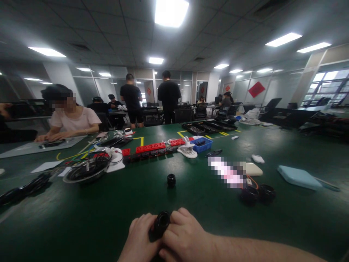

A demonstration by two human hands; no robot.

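Observation:
Near the front of the green table, my left hand (141, 234) is closed round a black tube-shaped part (161, 222) with a round opening at its upper end. My right hand (184, 233) presses against the same part from the right with its fingers curled. The lower end of the part is hidden by my hands. Straight ahead of them, a short black ring-like piece (171, 180) stands on the table, apart from both hands.
To the right are two black round pieces (266, 192), a light blue case (299, 177) and a cream-coloured object (253, 169). A metal bowl of black cables (88, 171) sits left. Beyond are red blocks (151, 147), a white clip (187, 148) and a blue bin (201, 145). A co-worker (75, 118) sits far left.

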